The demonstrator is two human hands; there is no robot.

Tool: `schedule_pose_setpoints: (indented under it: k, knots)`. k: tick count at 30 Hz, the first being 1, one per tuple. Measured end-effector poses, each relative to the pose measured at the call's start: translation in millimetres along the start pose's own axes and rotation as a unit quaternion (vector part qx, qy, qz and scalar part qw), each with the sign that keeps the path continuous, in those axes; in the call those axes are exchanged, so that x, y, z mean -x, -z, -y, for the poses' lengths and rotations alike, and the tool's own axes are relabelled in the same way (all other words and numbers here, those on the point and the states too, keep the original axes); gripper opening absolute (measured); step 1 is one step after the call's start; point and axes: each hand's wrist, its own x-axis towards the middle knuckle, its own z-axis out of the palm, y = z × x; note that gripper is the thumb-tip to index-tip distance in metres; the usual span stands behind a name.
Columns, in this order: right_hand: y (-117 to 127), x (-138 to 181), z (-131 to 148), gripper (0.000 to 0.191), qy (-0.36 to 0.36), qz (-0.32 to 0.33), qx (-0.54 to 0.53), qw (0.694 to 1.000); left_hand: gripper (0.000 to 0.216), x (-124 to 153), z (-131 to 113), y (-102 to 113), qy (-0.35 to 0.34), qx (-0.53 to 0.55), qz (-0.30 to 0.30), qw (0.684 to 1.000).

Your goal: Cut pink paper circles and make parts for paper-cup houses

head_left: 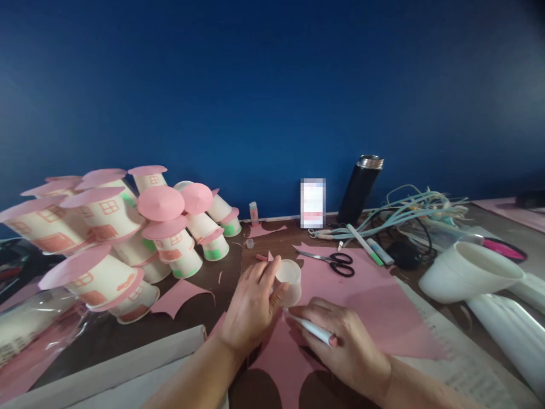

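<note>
My left hand (252, 309) is closed around a white paper cup (290, 279) that stands upside down on a sheet of pink paper (366, 301). My right hand (340, 341) grips a white pen with a pink end (313, 332), its tip against the cup's rim at the paper. Both hands meet near the table's front middle.
A pile of paper-cup houses with pink roofs (119, 233) fills the left. Black scissors (336, 262), markers (370, 247), a glue stick (254, 213), a black flask (360, 190), tangled cords (409, 216) and stacked white cups (472, 275) lie behind and right.
</note>
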Motion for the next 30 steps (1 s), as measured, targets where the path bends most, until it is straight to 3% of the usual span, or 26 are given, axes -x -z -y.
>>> schedule_pose_setpoints:
  k: [10, 15, 21, 30]
  knots:
    - [-3.0, -8.9, -2.1, 0.040, 0.094, 0.068, 0.161, 0.980, 0.049, -0.2, 1.4, 1.3, -0.009, -0.016, 0.003, 1.000]
    - [-15.9, -22.2, 5.5, 0.028, 0.138, 0.082, 0.252, 0.954, 0.049, -1.5, 1.6, 3.8, -0.007, -0.016, 0.009, 1.000]
    - [-31.9, -32.7, 16.3, 0.019, 0.153, 0.068, 0.305, 0.937, 0.048, -4.8, 1.9, 7.0, 0.004, 0.005, 0.014, 1.000]
    - [-33.9, -36.6, 26.0, 0.023, 0.126, 0.076, 0.324, 0.935, 0.048, -4.5, 3.5, 7.8, 0.011, 0.020, 0.017, 1.000]
